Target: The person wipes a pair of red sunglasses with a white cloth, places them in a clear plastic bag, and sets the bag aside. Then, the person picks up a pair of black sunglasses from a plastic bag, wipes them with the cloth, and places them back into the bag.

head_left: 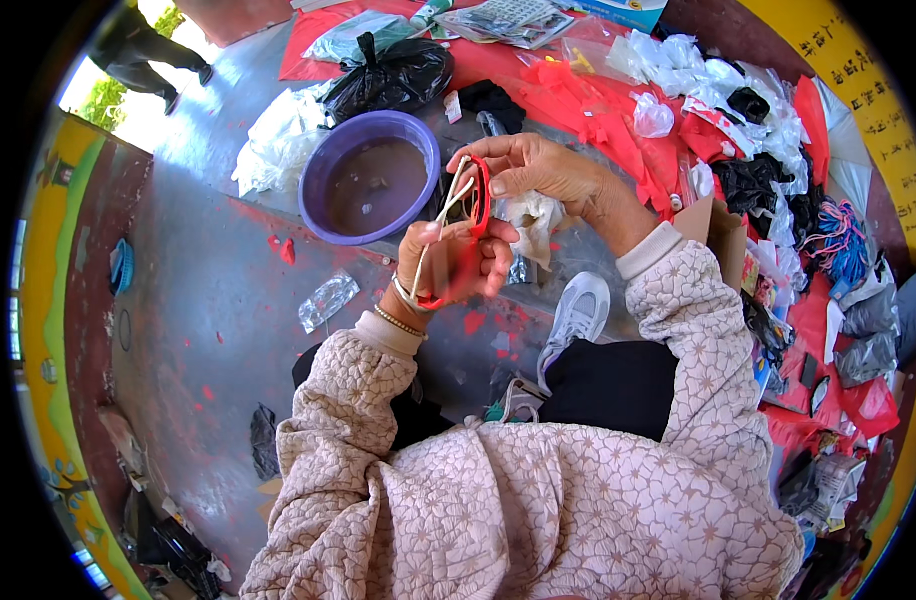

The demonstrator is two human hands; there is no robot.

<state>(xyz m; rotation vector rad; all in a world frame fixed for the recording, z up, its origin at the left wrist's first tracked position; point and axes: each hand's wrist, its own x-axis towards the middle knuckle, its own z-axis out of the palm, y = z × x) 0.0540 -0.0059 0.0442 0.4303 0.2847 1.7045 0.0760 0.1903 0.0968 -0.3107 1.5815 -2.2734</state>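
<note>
While left hand [456, 264] curls around near end of red band [482, 190] with pale cord [454, 196], right hand [544, 172] pinching far end, band held up between them, purple basin [369, 239] just left, crumpled clear plastic [329, 301] on floor [198, 330], nearer left.

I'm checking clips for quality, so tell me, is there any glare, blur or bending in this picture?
Head view: glare washes out the floor at upper left; head view: part of the red band smears by the left hand, probably motion blur; head view: the fisheye curves the yellow wall at right, and the corners go black.
</note>
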